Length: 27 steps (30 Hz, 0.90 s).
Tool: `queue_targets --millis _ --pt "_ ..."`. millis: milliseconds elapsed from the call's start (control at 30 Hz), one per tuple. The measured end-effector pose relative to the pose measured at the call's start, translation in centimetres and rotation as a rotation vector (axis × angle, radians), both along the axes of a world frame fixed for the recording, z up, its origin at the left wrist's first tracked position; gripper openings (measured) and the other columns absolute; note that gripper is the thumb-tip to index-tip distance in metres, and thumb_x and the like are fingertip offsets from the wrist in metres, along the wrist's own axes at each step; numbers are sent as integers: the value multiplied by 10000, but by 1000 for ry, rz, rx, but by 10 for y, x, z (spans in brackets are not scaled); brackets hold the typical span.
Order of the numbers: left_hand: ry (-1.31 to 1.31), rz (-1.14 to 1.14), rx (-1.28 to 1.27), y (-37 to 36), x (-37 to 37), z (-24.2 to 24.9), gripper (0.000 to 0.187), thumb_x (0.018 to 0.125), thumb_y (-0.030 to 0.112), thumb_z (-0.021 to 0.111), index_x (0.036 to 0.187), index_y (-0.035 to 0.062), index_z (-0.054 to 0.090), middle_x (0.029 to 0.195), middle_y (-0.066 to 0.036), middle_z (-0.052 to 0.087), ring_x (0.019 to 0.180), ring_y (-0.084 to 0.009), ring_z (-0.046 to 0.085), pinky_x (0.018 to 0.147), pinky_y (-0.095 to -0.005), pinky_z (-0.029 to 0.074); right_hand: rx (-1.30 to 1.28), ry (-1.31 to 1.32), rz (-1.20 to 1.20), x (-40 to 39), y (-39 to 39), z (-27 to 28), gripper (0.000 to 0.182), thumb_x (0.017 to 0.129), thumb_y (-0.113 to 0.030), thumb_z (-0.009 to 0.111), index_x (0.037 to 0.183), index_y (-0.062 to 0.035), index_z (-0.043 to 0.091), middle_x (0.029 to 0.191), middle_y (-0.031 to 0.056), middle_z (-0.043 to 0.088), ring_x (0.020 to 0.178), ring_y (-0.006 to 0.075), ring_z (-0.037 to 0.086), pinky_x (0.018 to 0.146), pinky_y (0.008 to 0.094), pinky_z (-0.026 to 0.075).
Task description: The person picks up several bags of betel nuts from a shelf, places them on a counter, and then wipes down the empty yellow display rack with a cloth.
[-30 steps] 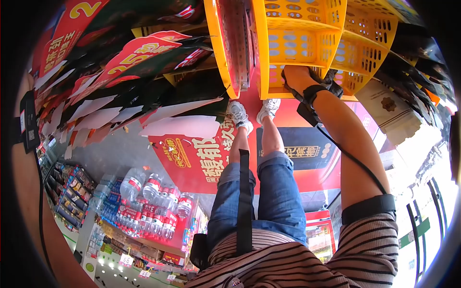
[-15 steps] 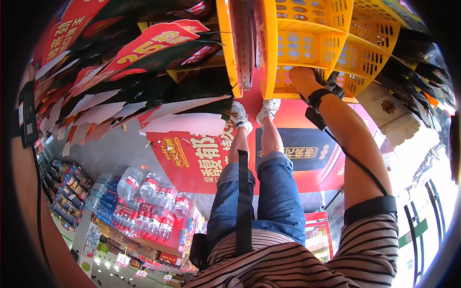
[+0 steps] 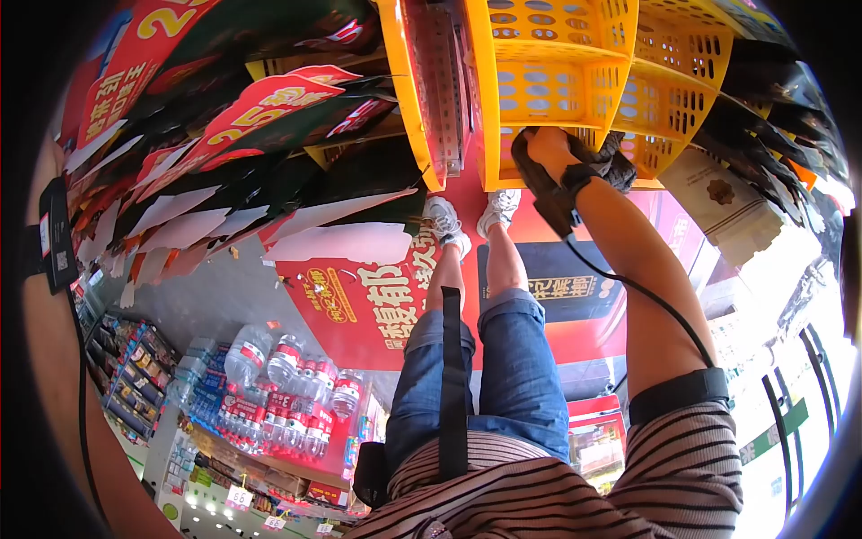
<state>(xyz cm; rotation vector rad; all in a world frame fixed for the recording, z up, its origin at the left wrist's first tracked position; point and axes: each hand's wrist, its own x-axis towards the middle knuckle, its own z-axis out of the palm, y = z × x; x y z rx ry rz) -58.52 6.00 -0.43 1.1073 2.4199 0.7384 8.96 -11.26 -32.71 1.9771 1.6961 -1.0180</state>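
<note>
My right hand (image 3: 549, 150) reaches down to the front edge of a yellow perforated plastic rack (image 3: 549, 108) with compartments. A crumpled dark grey cloth (image 3: 616, 163) bunches out beside it and appears to be in its grip; the fingertips are hidden. A black strap with a small box and a cable circles the right wrist. At the far left edge, my left hand (image 3: 52, 151) is mostly lost in the dark rim, its fingers hidden near hanging packets. That wrist also wears a black device.
Dark packets with red price cards (image 3: 269, 112) fill the left side of the racks. More black packets (image 3: 781, 126) hang at right, beside a beige printed bag (image 3: 723, 193). Bottled water packs (image 3: 287, 395) stand behind at left. A red printed mat (image 3: 359, 296) lies underfoot.
The right hand has turned, so the wrist box now sits to its left. The cloth has stayed beside the hand. The whole view has shifted slightly.
</note>
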Motion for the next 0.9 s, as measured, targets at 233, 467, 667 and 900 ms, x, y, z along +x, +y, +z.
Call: queue_targets --millis 233,467,667,900 --pt "-11 2 -14 9 0 -1 370 787 269 447 1035 0 502 1002 -158 521 900 -262 517 719 -381 448 70 64 -424 7 -8 -12 493 750 -318 545 1108 6 446 1087 234 486 1019 342 468 835 375 389" --pt "-25 2 -31 22 1 -5 367 787 265 450 1038 2 500 1011 -158 519 907 -264 517 721 -384 451 156 5 -605 -26 -14 -10 438 747 -191 523 1116 -4 377 1078 182 471 991 315 443 825 358 383" --pt "-40 -3 -36 31 -1 -6 364 787 261 452 1040 4 499 1018 -158 517 912 -265 518 722 -387 454 -113 125 -279 -31 -17 10 414 732 -184 509 1112 -37 435 1142 178 421 1033 290 454 836 352 399" --pt "-54 -4 -29 37 -13 10 361 787 257 454 1043 6 498 1027 -159 515 919 -267 518 724 -390 457 -102 334 84 -33 -30 18 348 720 -104 477 1066 -117 498 1081 129 455 1003 299 473 822 360 405"
